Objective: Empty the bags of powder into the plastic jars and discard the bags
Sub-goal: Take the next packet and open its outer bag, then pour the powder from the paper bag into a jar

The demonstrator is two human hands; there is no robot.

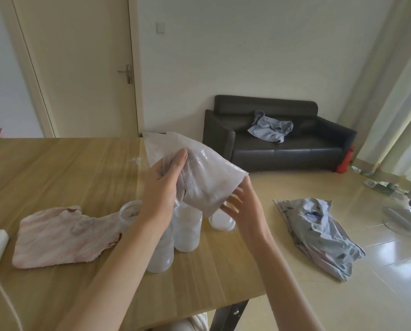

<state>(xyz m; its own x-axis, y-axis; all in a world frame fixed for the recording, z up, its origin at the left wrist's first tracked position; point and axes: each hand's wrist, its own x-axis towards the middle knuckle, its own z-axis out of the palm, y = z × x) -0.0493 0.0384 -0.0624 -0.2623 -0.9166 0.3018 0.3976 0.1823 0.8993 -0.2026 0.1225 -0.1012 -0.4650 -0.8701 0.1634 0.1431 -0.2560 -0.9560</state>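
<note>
Bag (199,168): clear plastic, crumpled, whitish powder inside, being held tilted in the air above the jars, lower end pointing down-right toward the table edge.
Left hand (162,185): gripping the bag's middle, fingers curling round the bunched plastic, thumb lying on top.
Right hand (244,207): fingers spread, fingertips touching the bag's lower corner from below; not pinching as far as can be seen.
Jars: three clear plastic ones standing close together under the bag. Middle jar (187,231) showing white powder inside. Near jar (160,255) partly hidden by the left forearm. Far-left jar (129,215) standing open, contents unclear.
Lid (221,222): white round piece lying at the table edge, partly behind the right hand.
Cloth (63,237): pinkish rag lying flat on the table, left of the jars.
Table (56,168): wooden top, carrying jars and cloth.
Floor: grey crumpled bag (324,235) lying there, right of the table.
Sofa (278,137): dark, against the wall, blue garment (270,127) lying on it.
</note>
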